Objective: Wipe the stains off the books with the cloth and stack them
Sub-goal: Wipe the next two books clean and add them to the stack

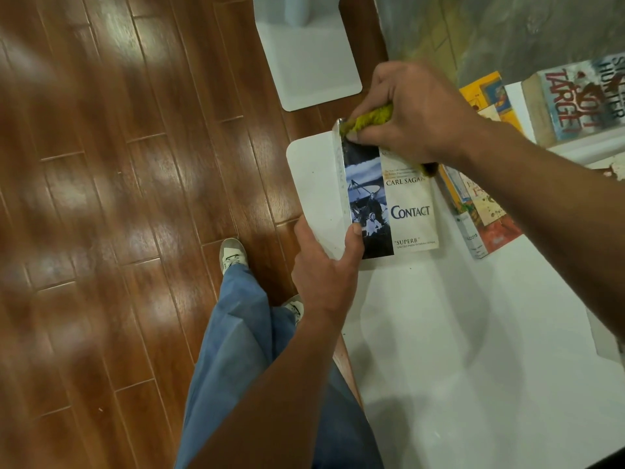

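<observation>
A white paperback titled "Contact" (402,204) lies near the left corner of the white table (473,333). My left hand (324,262) holds its near left edge, thumb on the cover. My right hand (412,113) grips a yellow-green cloth (368,118) and presses it on the book's far end. To the right, an orange and red book (487,211) lies partly under my right forearm. A yellow book (490,96) and a thick paperback titled "Soft Target" (581,96) lie farther back right.
A second white table (311,62) stands beyond, across a gap of brown wooden floor (118,198). My legs in blue trousers (243,333) and pale shoes stand at the table's left side. A grey-green rug (507,28) covers the floor at the back right.
</observation>
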Motion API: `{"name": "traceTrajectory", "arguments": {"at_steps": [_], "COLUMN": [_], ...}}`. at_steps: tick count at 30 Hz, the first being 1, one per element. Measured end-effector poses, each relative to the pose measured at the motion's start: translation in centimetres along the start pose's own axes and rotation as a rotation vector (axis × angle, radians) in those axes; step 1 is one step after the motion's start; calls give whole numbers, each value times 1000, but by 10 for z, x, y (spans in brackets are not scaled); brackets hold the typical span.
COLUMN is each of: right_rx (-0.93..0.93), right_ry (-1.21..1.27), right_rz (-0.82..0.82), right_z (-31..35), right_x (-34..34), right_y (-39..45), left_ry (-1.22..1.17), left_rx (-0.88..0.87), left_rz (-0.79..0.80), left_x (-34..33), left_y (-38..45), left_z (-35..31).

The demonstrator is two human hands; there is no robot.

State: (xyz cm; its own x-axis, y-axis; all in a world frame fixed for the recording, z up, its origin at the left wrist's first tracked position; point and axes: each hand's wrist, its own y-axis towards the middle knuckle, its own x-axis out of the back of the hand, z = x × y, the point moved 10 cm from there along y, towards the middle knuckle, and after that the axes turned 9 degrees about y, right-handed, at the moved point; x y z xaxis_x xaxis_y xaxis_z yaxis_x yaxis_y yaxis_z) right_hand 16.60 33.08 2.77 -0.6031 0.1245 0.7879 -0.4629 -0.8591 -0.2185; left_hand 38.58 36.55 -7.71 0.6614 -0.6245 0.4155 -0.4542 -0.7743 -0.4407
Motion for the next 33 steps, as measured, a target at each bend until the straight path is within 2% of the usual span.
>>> {"name": "traceTrajectory", "arguments": {"at_steps": [2,5,12,16,20,25,33], "right_rx": [-16,-2,-180,-240,-165,12,29], "right_ry": [2,27,84,217,241,84,69], "right_rz": [-60,19,-17,-184,-296,-304,-230], "right_z": [-2,0,-26,-35,-20,-1,-1], "right_x": [5,-1,20,31,34,12,5], "right_y": [-2,-7,-31,-43,-36,-33,-23], "left_ry": [-8,-5,-12,-7,-5,4,50], "left_rx": [10,11,17,4,4,14,31], "left_rz": [7,3,20,15,11,14,1], "left_x": [-1,-1,-2,0,-1,0,1], "left_y": [0,0,-2,-2,-2,-2,0], "left_z": [2,1,1,-2,-2,-2,3]}}
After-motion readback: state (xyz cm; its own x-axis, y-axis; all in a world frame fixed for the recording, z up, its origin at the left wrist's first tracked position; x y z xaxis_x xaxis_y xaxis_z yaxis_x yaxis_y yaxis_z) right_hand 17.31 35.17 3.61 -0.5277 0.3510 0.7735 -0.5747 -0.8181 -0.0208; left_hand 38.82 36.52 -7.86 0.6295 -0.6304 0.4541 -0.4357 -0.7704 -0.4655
